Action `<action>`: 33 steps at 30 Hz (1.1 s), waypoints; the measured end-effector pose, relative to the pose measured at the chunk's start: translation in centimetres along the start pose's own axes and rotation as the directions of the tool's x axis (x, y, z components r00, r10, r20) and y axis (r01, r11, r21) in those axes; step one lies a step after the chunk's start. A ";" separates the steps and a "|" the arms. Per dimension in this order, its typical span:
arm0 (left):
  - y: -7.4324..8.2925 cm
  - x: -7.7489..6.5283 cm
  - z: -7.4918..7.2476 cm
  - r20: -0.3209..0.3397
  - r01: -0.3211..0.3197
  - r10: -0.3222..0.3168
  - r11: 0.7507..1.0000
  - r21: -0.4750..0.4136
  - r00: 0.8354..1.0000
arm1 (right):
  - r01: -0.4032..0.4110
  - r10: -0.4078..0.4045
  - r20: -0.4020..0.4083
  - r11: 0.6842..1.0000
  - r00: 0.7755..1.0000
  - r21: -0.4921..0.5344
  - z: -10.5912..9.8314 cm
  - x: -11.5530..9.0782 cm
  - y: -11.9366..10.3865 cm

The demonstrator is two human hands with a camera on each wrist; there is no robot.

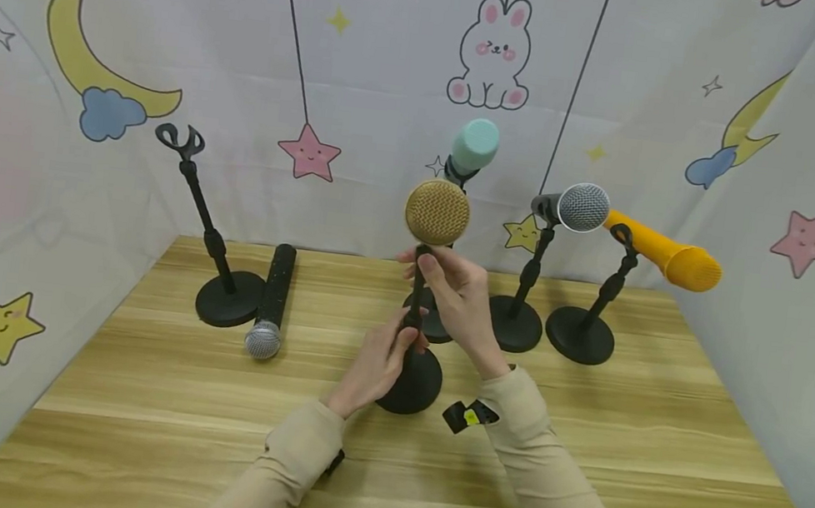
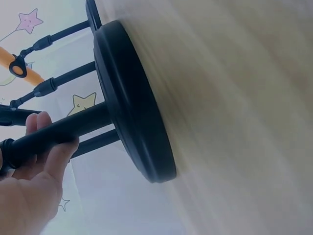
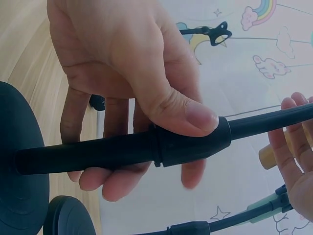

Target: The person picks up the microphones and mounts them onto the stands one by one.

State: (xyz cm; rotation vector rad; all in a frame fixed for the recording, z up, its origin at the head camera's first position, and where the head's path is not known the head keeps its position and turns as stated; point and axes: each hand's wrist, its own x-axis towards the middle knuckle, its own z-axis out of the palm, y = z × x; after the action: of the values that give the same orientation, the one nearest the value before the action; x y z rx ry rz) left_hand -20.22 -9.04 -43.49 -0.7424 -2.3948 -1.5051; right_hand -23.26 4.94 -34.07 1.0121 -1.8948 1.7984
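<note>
A black microphone stand [image 1: 408,392] with a round base is in the middle of the table, and a microphone with a gold mesh head [image 1: 437,213] sits at its top. My left hand [image 1: 374,361] grips the pole at its collar; in the right wrist view the thumb [image 3: 200,117] lies along that collar, the fingers curling underneath. Higher up, my right hand [image 1: 461,298] holds the thin rod just below the gold head, thumb in front and fingers behind. Part of the gold microphone's tan body [image 3: 267,156] shows behind the right fingers.
Behind stands a microphone with a mint-green head [image 1: 476,144]. To the right are stands with a silver-headed microphone [image 1: 583,207] and an orange microphone [image 1: 668,252]. At left, a black microphone [image 1: 277,289] lies beside a stand with a bare clip [image 1: 225,298].
</note>
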 end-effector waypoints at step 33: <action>-1.0 -0.1 -1.5 0.140 0.044 -0.032 0.995 -0.086 0.990 | -0.187 0.188 0.058 0.982 0.980 -0.021 -1.1 -2.6 1.4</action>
State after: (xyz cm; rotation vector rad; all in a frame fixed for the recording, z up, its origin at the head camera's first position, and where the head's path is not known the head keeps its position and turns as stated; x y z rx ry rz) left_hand -20.76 -10.78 -43.58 -0.8510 -2.4677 -1.6354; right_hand -22.69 6.65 -36.67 0.9179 -2.0995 1.8704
